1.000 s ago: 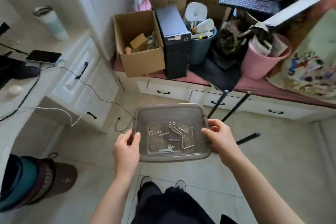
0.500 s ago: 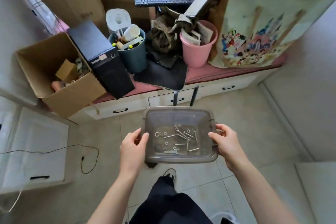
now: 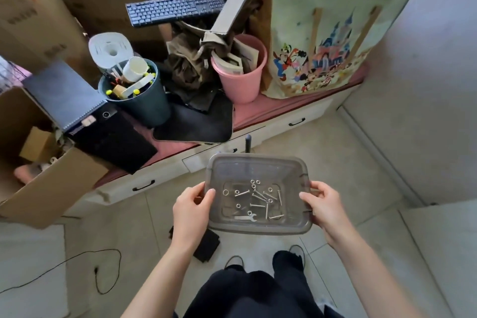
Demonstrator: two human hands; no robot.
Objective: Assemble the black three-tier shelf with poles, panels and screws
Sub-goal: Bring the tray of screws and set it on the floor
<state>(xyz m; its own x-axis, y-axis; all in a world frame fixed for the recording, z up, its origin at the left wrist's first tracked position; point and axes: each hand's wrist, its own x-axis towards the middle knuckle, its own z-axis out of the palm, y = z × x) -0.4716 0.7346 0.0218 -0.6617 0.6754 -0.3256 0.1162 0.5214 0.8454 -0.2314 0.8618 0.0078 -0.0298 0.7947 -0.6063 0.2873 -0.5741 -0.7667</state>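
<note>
Fetching hardware, I judge: left hand (image 3: pixel 192 208) and right hand (image 3: pixel 325 207) grip opposite rims of the clear tub (image 3: pixel 296 170), screws (image 3: pixel 260 200) loose inside. Next it needs setting down level. Beyond the tub, perhaps one black pole (image 3: pixel 248 142); underneath, pale floor tiles (image 3: pixel 348 152).

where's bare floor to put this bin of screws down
Bare tile lies right of the bin, between the drawers and the right wall. Left of your feet, a black piece and a cable intrude. The bench is packed.
</note>
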